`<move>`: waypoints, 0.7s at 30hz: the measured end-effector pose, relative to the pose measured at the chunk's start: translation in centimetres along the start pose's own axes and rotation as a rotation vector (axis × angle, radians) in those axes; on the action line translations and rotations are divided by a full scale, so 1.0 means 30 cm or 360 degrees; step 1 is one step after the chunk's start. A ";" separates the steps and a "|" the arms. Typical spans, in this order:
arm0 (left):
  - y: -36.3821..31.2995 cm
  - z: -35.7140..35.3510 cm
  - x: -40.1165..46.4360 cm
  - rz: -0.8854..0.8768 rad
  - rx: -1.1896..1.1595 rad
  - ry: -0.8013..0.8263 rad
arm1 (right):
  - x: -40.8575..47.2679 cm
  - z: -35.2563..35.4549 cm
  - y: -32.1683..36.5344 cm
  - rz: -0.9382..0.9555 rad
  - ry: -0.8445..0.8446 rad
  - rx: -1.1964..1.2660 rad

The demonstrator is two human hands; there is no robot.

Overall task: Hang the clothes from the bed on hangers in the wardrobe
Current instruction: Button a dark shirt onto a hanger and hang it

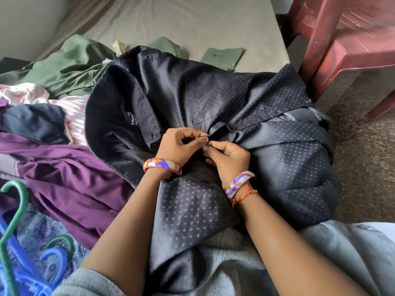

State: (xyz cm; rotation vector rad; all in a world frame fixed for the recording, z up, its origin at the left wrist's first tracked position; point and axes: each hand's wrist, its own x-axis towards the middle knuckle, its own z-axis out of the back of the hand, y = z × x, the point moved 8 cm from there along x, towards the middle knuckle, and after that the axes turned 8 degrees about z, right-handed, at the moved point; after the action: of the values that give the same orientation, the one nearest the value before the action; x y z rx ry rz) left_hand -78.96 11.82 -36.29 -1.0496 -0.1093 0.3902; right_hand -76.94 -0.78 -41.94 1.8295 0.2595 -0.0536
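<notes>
Dark dotted shirt [213, 103] getting buttoned on the bed [171, 20]

The shirt is spread over the near right part of the bed, collar to the left, with its lower part draped toward the person's lap. The placket edge is pinched by the left hand [179, 146], fingers curled round the fabric, while a small dark button [208, 144] is pinched between thumb and fingers of the right hand [228, 159], the two hands touching at the middle of the shirt. A purple garment [70, 178] is piled to the left, a green garment [70, 65] lies further back on the left, and green and blue hangers [15, 242] are heaped at the near left corner. A red plastic chair [346, 43] is parked at the far right beside the bed.
</notes>
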 end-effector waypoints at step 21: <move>-0.083 0.026 -0.023 -0.0427 0.0602 -0.0506 | 0.017 -0.058 -0.025 -0.0092 0.0189 0.0145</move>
State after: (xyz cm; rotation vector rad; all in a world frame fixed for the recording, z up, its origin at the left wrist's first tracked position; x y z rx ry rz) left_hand -79.15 11.12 -33.69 -0.5842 -0.4391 0.3149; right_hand -76.76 1.16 -42.26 1.9184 0.3993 0.0030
